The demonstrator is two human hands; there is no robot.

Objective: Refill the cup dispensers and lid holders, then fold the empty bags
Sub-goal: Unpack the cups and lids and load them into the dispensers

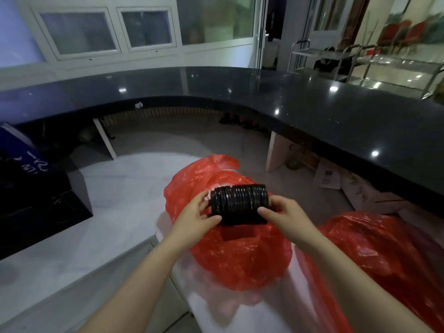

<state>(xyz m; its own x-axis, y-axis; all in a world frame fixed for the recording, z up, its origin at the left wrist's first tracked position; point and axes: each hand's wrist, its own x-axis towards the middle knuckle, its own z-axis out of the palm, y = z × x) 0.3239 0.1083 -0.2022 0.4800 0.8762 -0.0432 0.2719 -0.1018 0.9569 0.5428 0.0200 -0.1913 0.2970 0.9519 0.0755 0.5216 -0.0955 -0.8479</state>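
Held sideways just above the nearer red bag (240, 258): a stack of black lids (239, 204), clamped end to end, left hand (195, 218) curled round one end, right hand (287, 216) round the other. Probably light and stiff piece by piece, yet slick and loose as a column; likely to buckle in the middle, so best squeezed from both ends. Beside that bag, a second red bag (384, 251), cut off at the edge. No lid holder or cup dispenser in sight; bag contents hard to make out.

Two red plastic bags (240, 255) on a white counter (115, 227).
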